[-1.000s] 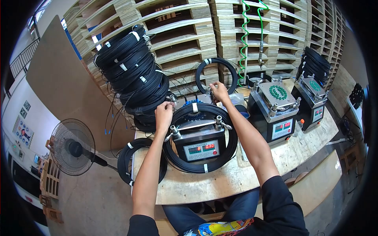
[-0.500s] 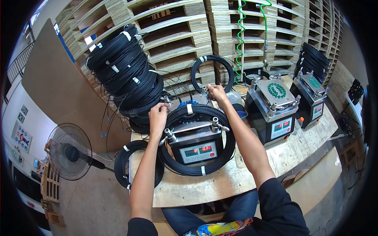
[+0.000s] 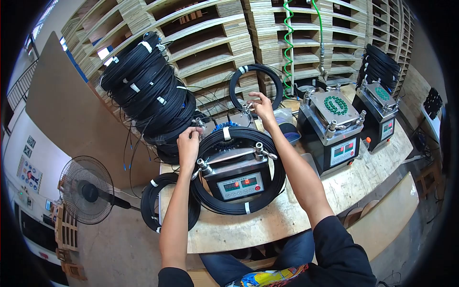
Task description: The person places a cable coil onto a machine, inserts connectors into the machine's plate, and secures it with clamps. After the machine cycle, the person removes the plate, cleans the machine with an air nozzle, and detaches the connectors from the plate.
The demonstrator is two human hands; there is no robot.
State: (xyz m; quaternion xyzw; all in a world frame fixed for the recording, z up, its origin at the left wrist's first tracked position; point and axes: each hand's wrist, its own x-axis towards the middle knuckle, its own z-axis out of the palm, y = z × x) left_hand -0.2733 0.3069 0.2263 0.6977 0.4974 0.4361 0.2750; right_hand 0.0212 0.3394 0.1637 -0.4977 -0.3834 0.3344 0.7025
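In front of me stands a machine with a red-lit digital display (image 3: 240, 185) and metal corner posts. A large coil of black cable (image 3: 247, 207) is draped round it, bound with white tape. Blue connectors (image 3: 224, 125) ring the machine's top plate. At the rear left corner, my left hand (image 3: 189, 143) has its fingers closed at the clamp post (image 3: 198, 123); they partly hide the grip. My right hand (image 3: 262, 109) is raised beside the rear right clamp post (image 3: 246, 109), fingers apart and holding nothing.
A tall stack of black cable coils (image 3: 143, 91) rises at the left, before wooden pallets (image 3: 205, 57). Another coil (image 3: 278, 86) stands upright behind the machine. Two similar machines (image 3: 334, 117) are on the right of the wooden table (image 3: 215, 234). A fan (image 3: 86, 191) is at left.
My right hand has lifted off the rear right clamp post and its fingers have opened. My left hand stays at the rear left post. The right-hand reading on the display has changed.
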